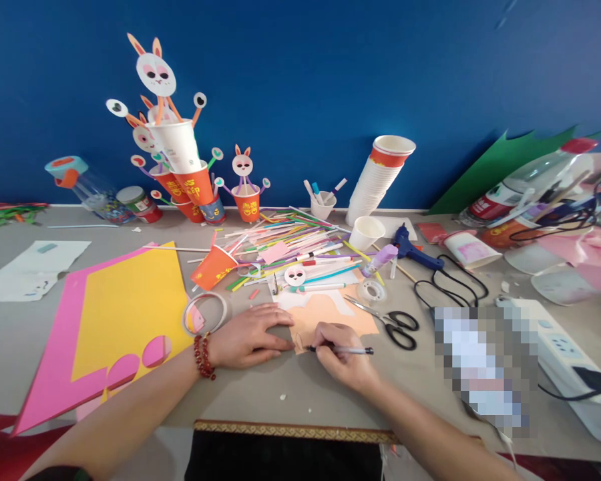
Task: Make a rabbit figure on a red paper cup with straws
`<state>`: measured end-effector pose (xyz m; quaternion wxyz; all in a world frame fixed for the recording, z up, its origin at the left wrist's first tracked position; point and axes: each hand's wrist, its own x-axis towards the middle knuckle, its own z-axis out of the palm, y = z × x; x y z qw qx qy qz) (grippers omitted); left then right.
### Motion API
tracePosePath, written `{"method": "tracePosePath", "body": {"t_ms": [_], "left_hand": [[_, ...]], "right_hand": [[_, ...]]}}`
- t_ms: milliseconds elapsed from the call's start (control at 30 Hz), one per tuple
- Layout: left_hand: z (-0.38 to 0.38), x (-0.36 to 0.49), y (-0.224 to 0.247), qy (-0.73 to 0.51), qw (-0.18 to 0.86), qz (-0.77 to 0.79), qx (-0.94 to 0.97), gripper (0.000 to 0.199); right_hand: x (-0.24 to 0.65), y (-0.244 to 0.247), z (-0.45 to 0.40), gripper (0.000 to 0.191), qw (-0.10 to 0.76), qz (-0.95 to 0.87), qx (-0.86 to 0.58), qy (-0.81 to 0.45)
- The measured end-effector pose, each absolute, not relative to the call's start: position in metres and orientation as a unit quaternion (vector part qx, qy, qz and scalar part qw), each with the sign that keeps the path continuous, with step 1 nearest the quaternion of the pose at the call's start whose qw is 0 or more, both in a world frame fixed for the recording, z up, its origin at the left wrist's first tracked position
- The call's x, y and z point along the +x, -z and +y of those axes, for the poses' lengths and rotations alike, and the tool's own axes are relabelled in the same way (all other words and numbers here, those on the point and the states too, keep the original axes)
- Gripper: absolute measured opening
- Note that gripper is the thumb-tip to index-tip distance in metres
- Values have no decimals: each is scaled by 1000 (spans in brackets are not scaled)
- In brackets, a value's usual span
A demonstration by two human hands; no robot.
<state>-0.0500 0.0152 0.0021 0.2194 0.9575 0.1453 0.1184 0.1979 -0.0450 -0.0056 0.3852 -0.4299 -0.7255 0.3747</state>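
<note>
Between my hands lies a sheet of pale orange paper [338, 311] with a cut, uneven edge and a small outline drawn near its left corner. My right hand [343, 354] grips a pen [353, 350], its tip at the paper by the drawn outline. My left hand [253, 335] lies flat with fingers stretched out, the fingertips at the paper's left edge. Black-handled scissors [398, 327] rest just right of the paper, blades partly over it. A tape roll [205, 314] lies beside my left wrist.
Pink and yellow card sheets [130, 307] cover the left side. Behind the paper lie many coloured sticks [280, 240] and markers. Rabbit-faced paper cups [180, 153] stand at the back left, a cup stack [378, 180] farther right. A glue gun [415, 248] and power strip [555, 344] sit right.
</note>
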Motion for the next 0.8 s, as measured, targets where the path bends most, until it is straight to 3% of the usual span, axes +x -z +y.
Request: {"method": "tracePosePath", "body": {"t_ms": [800], "left_hand": [[15,-50,-3,-131,217,142,957,25]], "right_hand": [[202,15,-45,15,406,-659,-500,-388]]}}
